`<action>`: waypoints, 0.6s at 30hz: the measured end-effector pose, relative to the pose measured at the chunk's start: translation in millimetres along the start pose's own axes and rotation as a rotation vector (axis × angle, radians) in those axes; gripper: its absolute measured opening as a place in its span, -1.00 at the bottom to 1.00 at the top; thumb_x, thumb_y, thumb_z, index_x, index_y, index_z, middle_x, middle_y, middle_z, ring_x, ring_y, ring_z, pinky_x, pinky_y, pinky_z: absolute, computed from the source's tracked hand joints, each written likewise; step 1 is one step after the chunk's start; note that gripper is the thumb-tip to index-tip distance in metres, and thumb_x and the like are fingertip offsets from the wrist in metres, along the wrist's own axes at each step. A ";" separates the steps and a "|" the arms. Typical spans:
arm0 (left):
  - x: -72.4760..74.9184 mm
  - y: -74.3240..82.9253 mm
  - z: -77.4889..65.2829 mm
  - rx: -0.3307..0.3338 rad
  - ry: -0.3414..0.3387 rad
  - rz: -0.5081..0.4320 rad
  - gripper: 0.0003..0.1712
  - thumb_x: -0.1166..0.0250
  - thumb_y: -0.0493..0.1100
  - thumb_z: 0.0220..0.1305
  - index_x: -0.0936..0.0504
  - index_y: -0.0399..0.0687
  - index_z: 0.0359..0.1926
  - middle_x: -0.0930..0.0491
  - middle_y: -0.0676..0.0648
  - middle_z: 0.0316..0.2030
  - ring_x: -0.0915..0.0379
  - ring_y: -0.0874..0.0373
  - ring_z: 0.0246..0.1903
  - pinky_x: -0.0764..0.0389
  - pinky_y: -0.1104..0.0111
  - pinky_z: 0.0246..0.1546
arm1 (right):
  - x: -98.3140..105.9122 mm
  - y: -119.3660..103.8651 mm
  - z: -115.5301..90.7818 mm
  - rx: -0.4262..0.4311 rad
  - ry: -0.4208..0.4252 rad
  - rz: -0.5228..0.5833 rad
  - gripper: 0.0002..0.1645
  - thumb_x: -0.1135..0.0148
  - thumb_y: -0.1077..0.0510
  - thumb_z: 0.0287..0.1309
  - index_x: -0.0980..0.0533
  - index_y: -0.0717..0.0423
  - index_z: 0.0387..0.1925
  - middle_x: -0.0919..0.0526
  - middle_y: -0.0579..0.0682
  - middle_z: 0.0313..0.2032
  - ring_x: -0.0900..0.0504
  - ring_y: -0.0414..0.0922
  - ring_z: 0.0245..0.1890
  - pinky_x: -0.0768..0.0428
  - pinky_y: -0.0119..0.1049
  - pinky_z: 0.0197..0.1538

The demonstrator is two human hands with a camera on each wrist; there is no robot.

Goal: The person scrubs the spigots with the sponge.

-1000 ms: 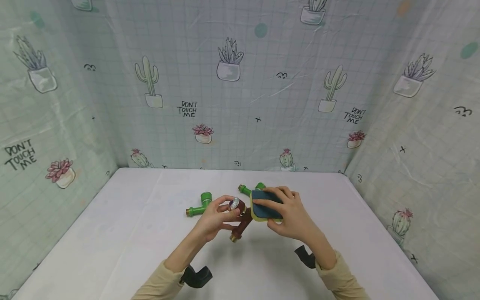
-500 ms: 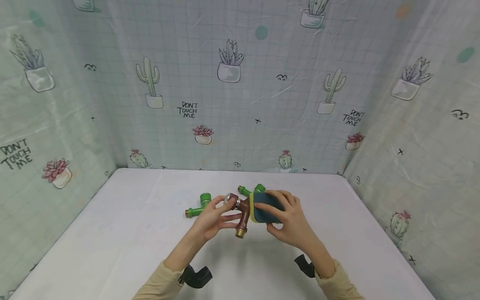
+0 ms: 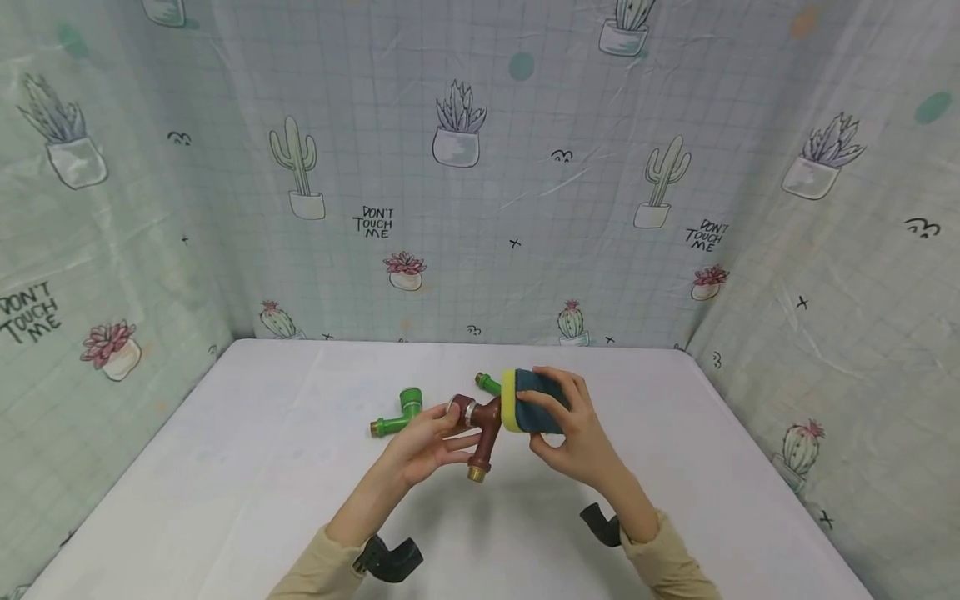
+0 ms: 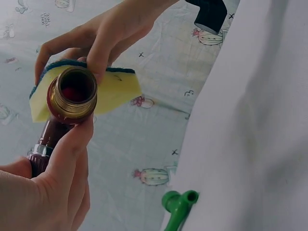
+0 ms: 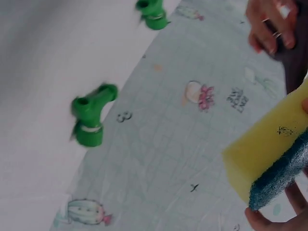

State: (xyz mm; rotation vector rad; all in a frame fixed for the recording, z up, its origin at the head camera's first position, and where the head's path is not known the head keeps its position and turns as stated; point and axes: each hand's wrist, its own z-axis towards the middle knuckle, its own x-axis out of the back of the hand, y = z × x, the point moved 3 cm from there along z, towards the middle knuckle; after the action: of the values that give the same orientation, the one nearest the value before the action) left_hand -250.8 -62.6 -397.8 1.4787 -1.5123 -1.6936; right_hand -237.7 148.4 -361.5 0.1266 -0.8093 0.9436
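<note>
In the head view a brown pipe valve [image 3: 487, 429] with a brass threaded end is held up above the table. My left hand [image 3: 423, 450] grips it by the knob end, fingers spread beneath. Against its far right side lies a two-layer sponge [image 3: 528, 404], yellow with a dark blue scouring face. My right hand [image 3: 573, 429] pinches that sponge from the blue side, thumb below and fingers on top. The left wrist view shows the open brass mouth [image 4: 72, 103] in front of the sponge's yellow layer. The right wrist view shows the sponge [image 5: 269, 139] large, with its contact partly cut off.
Two green pipe valves lie on the white table: one [image 3: 397, 421] left of my left hand, another [image 3: 489, 383] partly hidden behind the sponge. Black camera mounts [image 3: 393, 560] sit at both wrists. A cactus-print curtain [image 3: 480, 208] encloses the back and sides.
The brown valve has turned, its knob end swinging leftward from facing the camera. The sponge has shifted up slightly along the valve and tilted, showing more of its yellow edge. Both grips persist.
</note>
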 end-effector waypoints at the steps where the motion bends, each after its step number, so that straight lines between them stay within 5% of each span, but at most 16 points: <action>1: 1.3 -1.2 -0.2 0.003 0.008 -0.002 -0.34 0.04 0.00 0.31 -0.06 -0.33 0.27 -0.47 -0.08 -0.18 -0.41 -0.14 0.03 -0.51 0.09 -0.05 | -0.4 2.7 -1.0 0.019 0.000 -0.033 -0.34 -0.26 0.24 -0.27 -0.40 -0.20 0.00 -0.26 0.06 0.17 -0.17 -0.01 0.13 -0.46 0.05 -0.06; 8: 8.9 0.3 -3.8 0.014 -0.038 -0.026 -0.32 0.05 0.07 0.27 -0.08 -0.30 0.24 -0.50 -0.01 -0.20 -0.48 0.01 -0.07 -0.49 0.12 -0.01 | -1.4 21.3 -11.7 0.106 0.016 -0.162 -0.38 -0.23 0.27 -0.35 -0.46 -0.16 -0.08 -0.30 0.11 0.14 -0.18 0.08 0.13 -0.39 0.10 -0.03; 14: 5.4 -1.2 -1.5 0.045 -0.001 -0.077 -0.37 0.08 -0.01 0.33 -0.05 -0.34 0.25 -0.48 -0.05 -0.22 -0.49 0.00 -0.10 -0.49 0.10 -0.02 | 1.5 4.3 -4.3 0.238 0.113 -0.109 -0.47 -0.19 0.21 -0.30 -0.47 -0.12 -0.11 -0.32 0.18 0.12 -0.19 0.13 0.13 -0.34 0.15 0.02; 18: 3.2 -4.3 -1.0 0.061 -0.022 -0.073 -0.34 0.07 0.00 0.32 -0.03 -0.35 0.26 -0.48 -0.05 -0.22 -0.47 -0.03 -0.06 -0.43 0.06 0.03 | 1.2 1.5 -1.2 0.316 0.093 -0.167 -0.50 -0.13 0.20 -0.25 -0.48 -0.15 -0.12 -0.34 0.19 0.10 -0.21 0.16 0.13 -0.20 0.30 0.07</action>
State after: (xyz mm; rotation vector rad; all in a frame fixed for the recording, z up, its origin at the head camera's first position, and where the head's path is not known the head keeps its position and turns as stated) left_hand -249.6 -64.3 -402.8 1.5685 -1.5519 -1.7247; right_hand -237.7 150.7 -361.9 0.4153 -0.5504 0.9064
